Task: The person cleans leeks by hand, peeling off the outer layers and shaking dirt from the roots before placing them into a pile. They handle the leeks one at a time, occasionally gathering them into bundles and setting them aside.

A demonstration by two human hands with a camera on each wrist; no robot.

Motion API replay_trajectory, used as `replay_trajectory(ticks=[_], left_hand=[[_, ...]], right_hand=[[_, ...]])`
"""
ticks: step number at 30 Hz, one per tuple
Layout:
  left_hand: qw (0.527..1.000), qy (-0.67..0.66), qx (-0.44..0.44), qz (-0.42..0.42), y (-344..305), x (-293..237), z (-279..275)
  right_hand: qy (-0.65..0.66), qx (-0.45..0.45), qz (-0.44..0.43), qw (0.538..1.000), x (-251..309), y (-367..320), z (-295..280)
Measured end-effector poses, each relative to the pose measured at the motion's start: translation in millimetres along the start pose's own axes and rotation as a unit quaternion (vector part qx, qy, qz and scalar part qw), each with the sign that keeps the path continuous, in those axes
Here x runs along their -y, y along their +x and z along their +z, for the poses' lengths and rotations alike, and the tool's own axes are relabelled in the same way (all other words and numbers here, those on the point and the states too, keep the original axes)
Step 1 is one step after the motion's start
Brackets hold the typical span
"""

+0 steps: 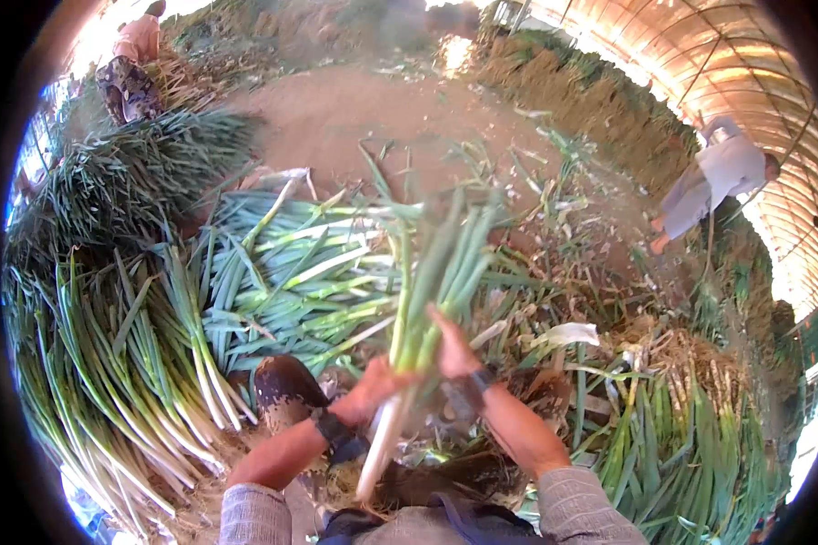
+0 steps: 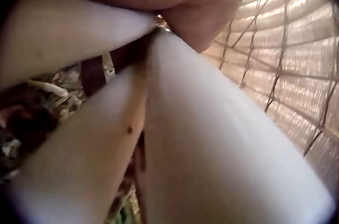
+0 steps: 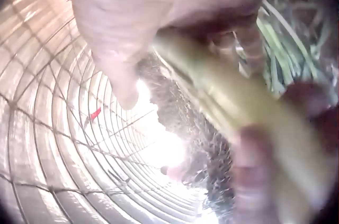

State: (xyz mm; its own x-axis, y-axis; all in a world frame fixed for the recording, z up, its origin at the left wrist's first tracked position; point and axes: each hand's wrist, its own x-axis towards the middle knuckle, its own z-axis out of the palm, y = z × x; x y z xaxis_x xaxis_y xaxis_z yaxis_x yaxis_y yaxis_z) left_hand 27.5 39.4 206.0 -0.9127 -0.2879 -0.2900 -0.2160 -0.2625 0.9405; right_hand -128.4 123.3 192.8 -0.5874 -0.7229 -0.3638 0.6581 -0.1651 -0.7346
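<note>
gripping leek bunch [image 1: 427,282]: l fingers [image 1: 393,372] at white stalks, r fingers [image 1: 442,323] higher.

**Daylight through the tunnel cover; close views soft**

Head view: bright, diffuse daylight comes through the translucent roof [image 1: 745,54], which glows orange-white and burns out at the top right. The top left corner is also blown out. A sunlit patch lies on the dirt floor [image 1: 354,118]; shadows are soft. Heavy fisheye bend, with a black ring round the frame. The leek bunch [image 1: 427,291] is smeared by motion blur, as are the left hand [image 1: 373,391] and right hand [image 1: 452,350] on it.

Left wrist view: white stalks [image 2: 212,144] are too close, out of focus and nearly overexposed; corners are dark.

Right wrist view: everything near is blurred; the tunnel's far end [image 3: 164,152] flares pure white.
</note>
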Motion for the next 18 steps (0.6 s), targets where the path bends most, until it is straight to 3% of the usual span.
replay_trajectory(ticks=[1,2,4,6,8,10,12,14,16,18], left_hand=[[0.999,-0.022,0.025,-0.016,-11.6,20.6,-1.6],[0.997,-0.045,0.048,-0.032,-28.0,26.9,-2.2],[0.999,-0.002,0.045,-0.03,-48.4,57.2,-6.0],[0.997,0.013,0.06,-0.057,-68.2,57.3,-3.0],[0.998,-0.013,0.06,-0.019,-86.7,63.0,1.7],[0.996,-0.048,0.076,-0.022,-95.7,87.3,-1.9],[0.992,0.096,0.063,-0.053,-116.7,101.5,-2.8],[0.999,0.009,0.037,0.032,-154.0,98.4,0.0],[0.998,0.043,0.006,0.05,-171.6,83.0,-8.4],[0.99,0.046,-0.11,0.076,-174.0,49.9,-31.2]], right_hand=[[0.109,-0.045,0.072,0.99,-13.8,0.9,-3.7],[0.117,-0.049,0.087,0.988,-27.1,-5.5,-11.2],[0.172,0.026,0.108,0.979,-48.7,-17.9,-25.6],[0.118,0.006,0.103,0.988,-98.8,-16.8,-60.4],[-0.1,0.019,-0.056,0.993,-138.1,-15.4,-88.8],[0.083,-0.039,0.125,0.988,-70.5,-60.7,-7.9],[0.06,-0.011,0.044,0.997,-54.9,-68.3,20.3],[0.038,-0.021,-0.002,0.999,-45.6,-62.5,26.0],[0.018,0.037,-0.059,0.997,-28.3,-54.3,56.7],[-0.019,0.252,-0.07,0.965,-6.3,-43.6,98.3]])
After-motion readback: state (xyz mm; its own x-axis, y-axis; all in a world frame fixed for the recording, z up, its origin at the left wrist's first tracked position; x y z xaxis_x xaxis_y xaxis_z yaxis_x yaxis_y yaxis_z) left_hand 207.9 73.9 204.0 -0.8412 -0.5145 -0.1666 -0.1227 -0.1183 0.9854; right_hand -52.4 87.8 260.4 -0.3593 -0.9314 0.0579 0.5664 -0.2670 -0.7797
